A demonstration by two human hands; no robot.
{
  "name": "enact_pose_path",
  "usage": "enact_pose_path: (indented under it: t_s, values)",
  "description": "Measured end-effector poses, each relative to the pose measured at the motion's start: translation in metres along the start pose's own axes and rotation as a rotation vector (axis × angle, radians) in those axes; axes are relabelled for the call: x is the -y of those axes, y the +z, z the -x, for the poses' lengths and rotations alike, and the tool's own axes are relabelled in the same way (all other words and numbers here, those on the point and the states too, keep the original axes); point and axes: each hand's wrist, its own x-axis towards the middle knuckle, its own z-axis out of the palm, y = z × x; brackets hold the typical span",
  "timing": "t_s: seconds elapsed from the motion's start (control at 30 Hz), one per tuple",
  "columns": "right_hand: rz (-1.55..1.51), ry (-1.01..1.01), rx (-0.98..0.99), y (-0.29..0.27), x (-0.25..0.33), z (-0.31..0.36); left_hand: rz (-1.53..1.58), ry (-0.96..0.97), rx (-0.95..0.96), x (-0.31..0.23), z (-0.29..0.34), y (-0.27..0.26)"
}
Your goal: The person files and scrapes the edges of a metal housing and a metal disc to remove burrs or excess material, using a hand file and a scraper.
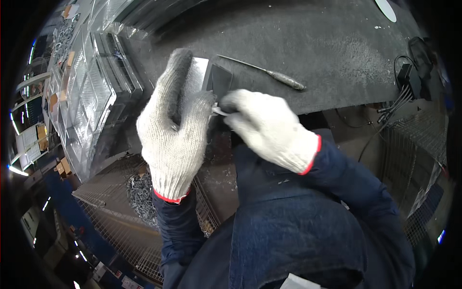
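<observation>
My left hand (175,130), in a white knitted glove with a grey-black coated tip and red cuff, is closed round a silvery rectangular metal part (196,76). The thumb and fingers sit on either side of it, at the bench's near edge. A darker grey face (221,79) stands beside its right edge; whether it belongs to the same part I cannot tell. My right hand (269,127), gloved alike and slightly blurred, has its fingertips pinched together near the left thumb. A small whitish sliver (219,111) shows at those fingertips. Its kind is unclear.
A slim pointed tool with a worn handle (286,80) lies on the dark bench (337,58) beyond my right hand. Stacked shiny metal panels (103,91) stand at left. Below are a wire mesh basket (120,226) and a heap of small metal pieces (141,195). Cables (397,103) hang at right.
</observation>
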Motion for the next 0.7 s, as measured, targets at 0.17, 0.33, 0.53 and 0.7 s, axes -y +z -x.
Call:
enact_pose_path:
  t_s: [0.17, 0.33, 0.53, 0.7]
  values:
    - [-0.28, 0.162, 0.033, -0.02, 0.016, 0.01, -0.004, -0.022, -0.022, -0.002, 0.003, -0.002]
    - [-0.342, 0.149, -0.005, 0.003, -0.003, -0.001, 0.017, -0.024, -0.025, 0.001, 0.001, 0.001]
    - [-0.316, 0.119, 0.055, -0.016, -0.011, 0.004, -0.05, -0.028, -0.019, 0.002, -0.001, 0.001]
    - [0.239, -0.027, 0.293, -0.03, -0.002, -0.005, -0.144, 0.037, -0.004, 0.006, 0.004, -0.001]
